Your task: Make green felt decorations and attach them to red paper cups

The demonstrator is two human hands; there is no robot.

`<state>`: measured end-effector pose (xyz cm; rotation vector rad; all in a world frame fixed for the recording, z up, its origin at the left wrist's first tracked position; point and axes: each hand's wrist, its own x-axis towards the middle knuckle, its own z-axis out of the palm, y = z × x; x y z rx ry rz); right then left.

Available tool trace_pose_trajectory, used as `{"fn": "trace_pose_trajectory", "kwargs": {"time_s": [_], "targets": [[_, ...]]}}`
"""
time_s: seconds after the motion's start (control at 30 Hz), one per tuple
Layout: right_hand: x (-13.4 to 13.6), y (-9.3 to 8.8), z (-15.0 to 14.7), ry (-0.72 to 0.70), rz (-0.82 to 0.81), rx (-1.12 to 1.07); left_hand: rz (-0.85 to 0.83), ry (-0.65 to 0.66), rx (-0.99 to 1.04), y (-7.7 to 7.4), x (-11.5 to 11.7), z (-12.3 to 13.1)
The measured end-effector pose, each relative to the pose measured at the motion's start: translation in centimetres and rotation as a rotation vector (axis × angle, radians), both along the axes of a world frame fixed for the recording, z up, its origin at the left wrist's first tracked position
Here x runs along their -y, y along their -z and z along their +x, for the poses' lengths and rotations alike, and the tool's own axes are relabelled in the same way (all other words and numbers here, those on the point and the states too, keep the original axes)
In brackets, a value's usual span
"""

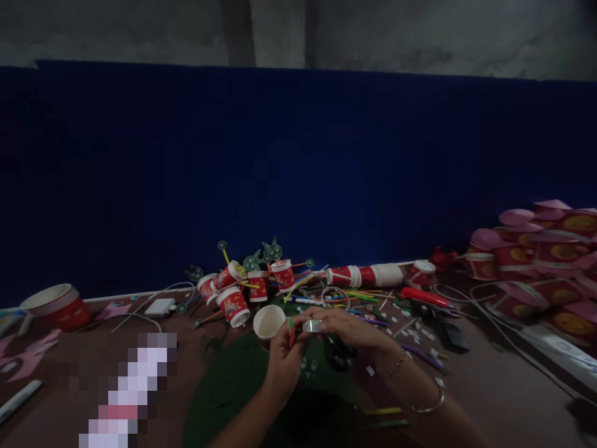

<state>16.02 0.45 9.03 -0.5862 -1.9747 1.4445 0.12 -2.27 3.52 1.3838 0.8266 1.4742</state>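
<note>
Two-handed pinch — close-set fingertips.
Left hand (pixel 283 351) grips a red-green piece (pixel 291 333); right hand (pixel 347 326) closes on a shiny piece (pixel 312 325) between both hands' fingertips, presumably for steadiness. Paper cup (pixel 269 322) stands mouth-up just beyond — apparently within reach.

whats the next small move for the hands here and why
I'd probably ease both hands slightly toward the person: the left hand overlaps the edge of the open paper cup in view, so it might nudge it, though contact is unclear. Meanwhile the right hand is at the small shiny piece, so neither looks free to steady the cup.
</note>
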Motion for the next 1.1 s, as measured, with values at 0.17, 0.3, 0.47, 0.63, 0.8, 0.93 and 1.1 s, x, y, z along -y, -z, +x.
{"fn": "trace_pose_trajectory", "kwargs": {"time_s": [0.17,0.3,0.47,0.63,0.8,0.93,1.1], "targets": [[-0.3,0.2,-0.3,0.044,0.024,-0.017,-0.007,-0.049,-0.057,0.3,0.1,-0.1],[-0.2,0.1,-0.1,0.039,0.028,0.053,-0.004,-0.022,-0.049,0.0,0.2,0.0],[0.2,-0.4,0.3,0.029,0.033,0.064,-0.07,0.005,0.056,-0.3,0.1,0.1],[0.5,-0.4,0.2,0.042,-0.007,0.021,-0.067,-0.026,0.047,-0.2,0.1,0.1],[0.5,0.0,-0.1,0.128,-0.029,0.029,-0.005,0.018,0.006,-0.4,0.1,0.0],[0.4,0.0,-0.3,0.094,-0.047,-0.002,-0.021,0.02,0.018,-0.7,0.2,0.0],[0.3,0.4,-0.3,0.095,-0.098,0.008,-0.099,-0.008,0.068,-1.0,0.2,0.0]]}}
